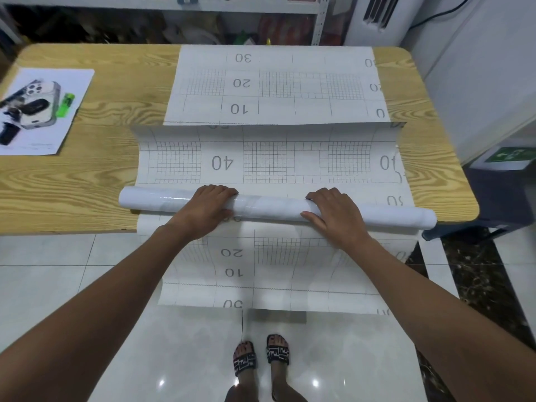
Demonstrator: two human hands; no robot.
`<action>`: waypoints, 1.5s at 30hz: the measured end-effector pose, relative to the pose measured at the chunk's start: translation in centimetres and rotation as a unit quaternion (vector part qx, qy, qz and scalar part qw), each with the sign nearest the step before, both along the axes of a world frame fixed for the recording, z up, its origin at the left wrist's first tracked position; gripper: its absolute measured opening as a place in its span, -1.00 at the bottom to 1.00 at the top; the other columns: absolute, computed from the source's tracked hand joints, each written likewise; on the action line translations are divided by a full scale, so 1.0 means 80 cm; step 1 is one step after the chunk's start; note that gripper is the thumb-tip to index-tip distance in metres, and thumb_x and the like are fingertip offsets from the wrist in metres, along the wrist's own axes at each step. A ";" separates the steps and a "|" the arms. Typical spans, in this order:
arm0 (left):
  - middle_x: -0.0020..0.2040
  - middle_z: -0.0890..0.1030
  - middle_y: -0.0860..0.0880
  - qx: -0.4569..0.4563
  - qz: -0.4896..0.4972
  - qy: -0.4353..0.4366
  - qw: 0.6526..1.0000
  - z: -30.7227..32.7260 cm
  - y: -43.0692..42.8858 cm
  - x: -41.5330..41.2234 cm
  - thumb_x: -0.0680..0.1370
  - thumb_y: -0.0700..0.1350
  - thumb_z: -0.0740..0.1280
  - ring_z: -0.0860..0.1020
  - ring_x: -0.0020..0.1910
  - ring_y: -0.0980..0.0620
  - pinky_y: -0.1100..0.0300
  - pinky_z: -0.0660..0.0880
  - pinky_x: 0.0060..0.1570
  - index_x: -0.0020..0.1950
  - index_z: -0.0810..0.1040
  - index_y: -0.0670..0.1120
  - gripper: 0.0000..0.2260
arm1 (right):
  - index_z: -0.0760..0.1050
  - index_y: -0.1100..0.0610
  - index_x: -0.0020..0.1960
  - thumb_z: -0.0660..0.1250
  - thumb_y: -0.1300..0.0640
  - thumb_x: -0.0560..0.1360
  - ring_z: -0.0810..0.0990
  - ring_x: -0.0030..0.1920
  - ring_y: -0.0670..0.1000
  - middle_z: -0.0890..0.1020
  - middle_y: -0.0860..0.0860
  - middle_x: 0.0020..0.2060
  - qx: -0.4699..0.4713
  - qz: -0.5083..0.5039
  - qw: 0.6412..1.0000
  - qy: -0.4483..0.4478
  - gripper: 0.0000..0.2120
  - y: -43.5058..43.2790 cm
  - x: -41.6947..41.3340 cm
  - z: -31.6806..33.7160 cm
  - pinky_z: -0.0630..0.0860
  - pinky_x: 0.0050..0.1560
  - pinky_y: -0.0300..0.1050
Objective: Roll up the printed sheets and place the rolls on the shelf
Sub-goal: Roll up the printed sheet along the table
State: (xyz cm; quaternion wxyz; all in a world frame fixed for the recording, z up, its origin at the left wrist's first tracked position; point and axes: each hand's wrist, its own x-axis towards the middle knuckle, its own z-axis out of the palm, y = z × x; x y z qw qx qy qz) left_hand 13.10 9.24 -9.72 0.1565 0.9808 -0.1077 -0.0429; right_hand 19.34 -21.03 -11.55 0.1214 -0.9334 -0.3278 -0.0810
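A long white roll [269, 207] lies across the near edge of the wooden table [101, 175]. My left hand [204, 208] presses on its left-middle part, fingers curled over the top. My right hand [330, 211] rests on its right-middle part the same way. A printed sheet with grid lines and numbers [266, 163] curves up beyond the roll, and its other end [261, 271] hangs off the table edge toward the floor. Another printed grid sheet [275, 85] lies flat at the far side of the table. The white metal shelf [319, 21] stands behind the table.
At the table's left lies a sheet of paper [43, 111] with a phone case, small black devices and a green lighter [66, 104] on it. A dark bin [499, 198] stands to the right of the table. My feet in sandals [261, 358] are on the tiled floor.
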 end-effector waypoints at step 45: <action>0.18 0.47 -0.14 0.060 -0.014 -0.020 0.998 0.010 -0.005 -0.008 0.52 0.12 0.10 0.39 0.12 -0.13 -0.02 0.32 0.12 0.24 0.37 -0.11 -0.59 | 0.53 0.16 0.05 0.09 -0.22 0.50 0.52 -0.19 0.12 0.56 0.08 -0.05 -0.029 0.000 0.999 -0.018 -0.51 0.000 0.003 0.004 0.50 -0.23 -0.03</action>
